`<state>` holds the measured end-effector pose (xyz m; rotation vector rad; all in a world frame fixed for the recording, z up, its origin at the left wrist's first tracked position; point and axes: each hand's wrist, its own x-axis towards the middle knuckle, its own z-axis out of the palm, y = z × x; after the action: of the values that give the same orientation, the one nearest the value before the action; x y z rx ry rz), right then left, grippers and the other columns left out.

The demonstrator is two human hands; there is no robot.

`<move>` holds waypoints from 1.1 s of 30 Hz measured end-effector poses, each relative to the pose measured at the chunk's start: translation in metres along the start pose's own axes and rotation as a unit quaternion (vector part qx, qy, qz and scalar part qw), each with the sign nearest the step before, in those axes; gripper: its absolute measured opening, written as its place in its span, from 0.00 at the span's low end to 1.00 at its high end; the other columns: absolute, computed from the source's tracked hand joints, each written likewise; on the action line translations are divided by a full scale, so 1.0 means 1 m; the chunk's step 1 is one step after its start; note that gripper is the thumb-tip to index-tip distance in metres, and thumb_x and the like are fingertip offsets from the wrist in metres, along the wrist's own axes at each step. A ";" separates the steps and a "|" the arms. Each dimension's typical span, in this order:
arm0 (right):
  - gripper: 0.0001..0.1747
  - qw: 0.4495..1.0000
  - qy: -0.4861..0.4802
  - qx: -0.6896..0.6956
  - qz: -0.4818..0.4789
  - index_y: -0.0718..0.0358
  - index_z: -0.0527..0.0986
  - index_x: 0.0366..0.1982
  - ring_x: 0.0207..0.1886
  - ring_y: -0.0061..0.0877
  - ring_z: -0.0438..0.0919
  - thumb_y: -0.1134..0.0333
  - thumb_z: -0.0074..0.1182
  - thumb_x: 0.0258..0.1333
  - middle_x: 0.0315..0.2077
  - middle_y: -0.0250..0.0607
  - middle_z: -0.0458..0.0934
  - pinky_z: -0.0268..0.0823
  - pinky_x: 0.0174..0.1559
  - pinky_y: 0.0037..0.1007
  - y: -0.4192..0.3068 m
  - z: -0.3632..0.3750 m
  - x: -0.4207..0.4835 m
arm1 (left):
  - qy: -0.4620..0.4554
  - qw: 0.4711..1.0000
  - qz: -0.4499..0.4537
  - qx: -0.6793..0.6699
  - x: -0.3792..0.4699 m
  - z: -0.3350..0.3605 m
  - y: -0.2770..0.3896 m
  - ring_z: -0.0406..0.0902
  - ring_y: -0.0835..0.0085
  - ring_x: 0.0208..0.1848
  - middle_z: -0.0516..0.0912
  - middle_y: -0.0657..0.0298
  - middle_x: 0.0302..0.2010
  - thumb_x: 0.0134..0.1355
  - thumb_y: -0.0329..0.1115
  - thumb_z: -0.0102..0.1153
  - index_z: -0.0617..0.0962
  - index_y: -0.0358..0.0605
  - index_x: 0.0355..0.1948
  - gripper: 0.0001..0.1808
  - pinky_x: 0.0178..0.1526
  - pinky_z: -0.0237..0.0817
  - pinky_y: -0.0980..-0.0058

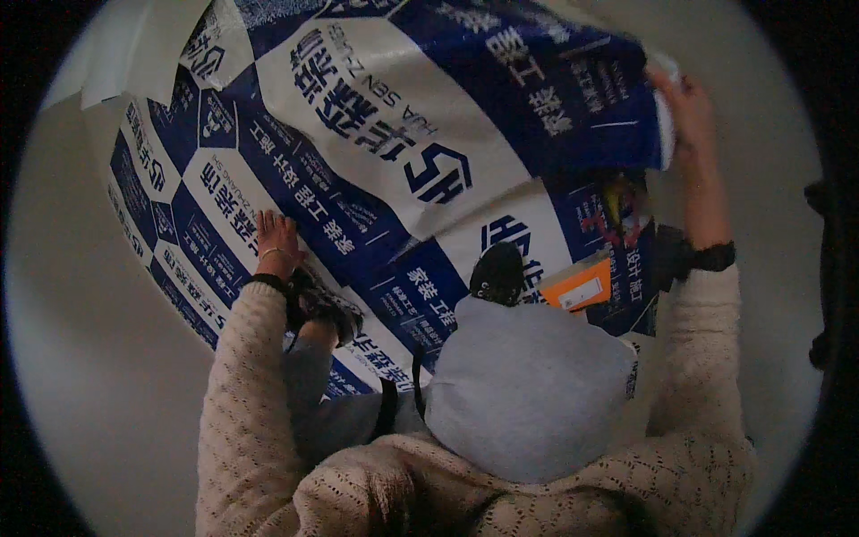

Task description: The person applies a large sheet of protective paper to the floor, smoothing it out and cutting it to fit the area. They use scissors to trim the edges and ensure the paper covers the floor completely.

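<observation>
A large blue-and-white printed plastic sheet (376, 134) spreads over the floor, creased and partly folded, with writing all over it. My left hand (276, 240) lies flat on the sheet, fingers apart, beside one of my shoes (325, 302). At the upper right my right hand (686, 111) grips the sheet's edge, which is raised and folded over. Part of the right fingers is hidden behind that edge. Below the lifted part, a blurred red-and-yellow item (621, 208) rests near the sheet's right side.
An orange piece (578, 285) with a white label lies on the sheet by my right knee. Another dark shoe tip (498, 272) presses on the sheet. Pale floor (121, 322) surrounds it. A white sheet-like item (107, 60) is at the upper left; dark objects (817, 268) stand at the far right.
</observation>
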<state>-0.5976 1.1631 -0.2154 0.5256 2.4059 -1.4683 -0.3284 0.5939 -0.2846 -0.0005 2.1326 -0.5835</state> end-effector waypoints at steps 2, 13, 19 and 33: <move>0.36 0.995 0.016 0.083 -0.057 0.71 0.72 0.50 0.40 0.28 0.80 0.50 0.65 0.47 0.40 0.43 0.80 0.72 0.43 0.28 -0.020 0.007 0.016 | -0.004 1.000 0.012 -0.005 0.001 0.001 -0.003 0.52 0.53 0.70 0.69 0.56 0.60 0.39 0.53 0.73 0.71 0.47 0.57 0.44 0.73 0.26 0.54; 0.31 0.951 0.138 -0.217 -0.172 0.61 0.75 0.49 0.47 0.38 0.79 0.46 0.59 0.51 0.44 0.48 0.80 0.68 0.50 0.36 -0.013 0.006 0.050 | -0.040 0.995 -0.016 -0.093 0.005 -0.015 -0.005 0.62 0.53 0.64 0.71 0.50 0.57 0.53 0.49 0.64 0.73 0.43 0.55 0.32 0.71 0.35 0.52; 0.34 0.949 0.145 -0.241 -0.141 0.66 0.74 0.50 0.48 0.40 0.78 0.44 0.56 0.52 0.45 0.51 0.79 0.68 0.50 0.36 0.008 0.007 0.026 | 0.363 0.816 -0.030 -0.450 0.028 -0.085 -0.015 0.62 0.48 0.64 0.65 0.47 0.62 0.62 0.42 0.54 0.69 0.40 0.58 0.27 0.66 0.52 0.59; 0.40 0.987 -0.073 0.105 0.099 0.61 0.69 0.59 0.54 0.31 0.72 0.36 0.45 0.58 0.53 0.42 0.73 0.62 0.57 0.31 -0.109 0.016 -0.008 | 0.444 0.822 0.043 -0.353 0.038 -0.165 0.067 0.39 0.54 0.74 0.52 0.59 0.72 0.63 0.59 0.47 0.61 0.49 0.68 0.38 0.71 0.27 0.49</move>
<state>-0.6375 1.1022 -0.1329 0.6574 2.0374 -1.6198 -0.4652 0.7127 -0.2612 -0.0536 3.1219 0.4092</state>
